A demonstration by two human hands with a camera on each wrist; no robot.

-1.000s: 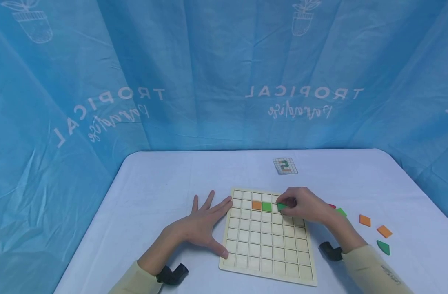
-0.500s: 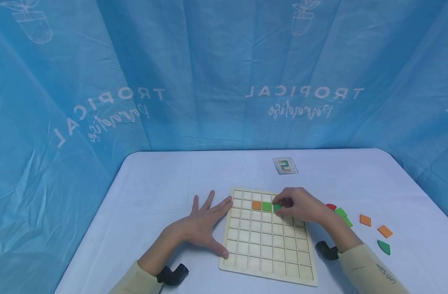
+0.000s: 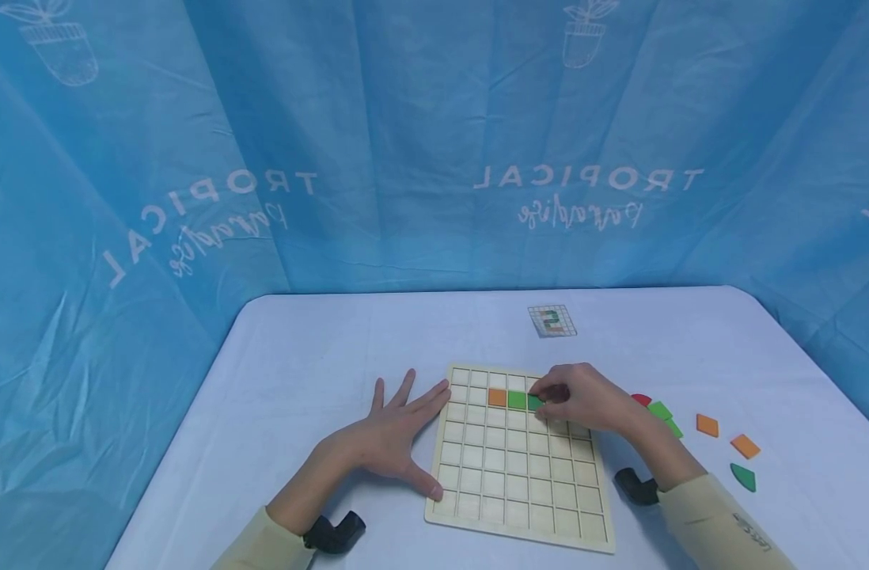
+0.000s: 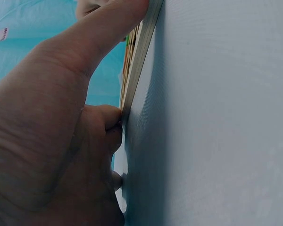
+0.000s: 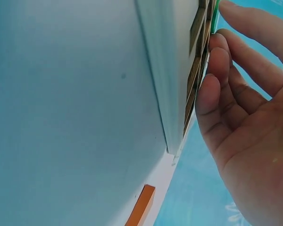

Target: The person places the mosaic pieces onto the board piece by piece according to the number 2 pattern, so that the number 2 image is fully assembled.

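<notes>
A pale wooden grid board (image 3: 516, 483) lies on the white table. My left hand (image 3: 392, 435) is spread along its left side, thumb and fingertips touching the edge; the left wrist view shows the thumb (image 4: 104, 33) against the board's side. In the board's second row sit an orange square tile (image 3: 497, 397) and a light green square tile (image 3: 517, 399). Just right of these, my right hand (image 3: 584, 396) pinches a dark green tile (image 3: 535, 402) at its cell, partly hidden by the fingers. In the right wrist view that tile's green edge (image 5: 215, 19) shows by the fingertips.
Loose tiles lie right of the board: a red piece (image 3: 642, 399), light green tiles (image 3: 660, 410), two orange squares (image 3: 707, 425) and a dark green rounded piece (image 3: 744, 476). A small pattern card (image 3: 552, 321) lies behind the board. A blue curtain (image 3: 434, 158) hangs behind the table.
My right hand has moved slightly left, bringing the dark green tile up beside the light green one, and has since stayed there. The left hand has not moved.
</notes>
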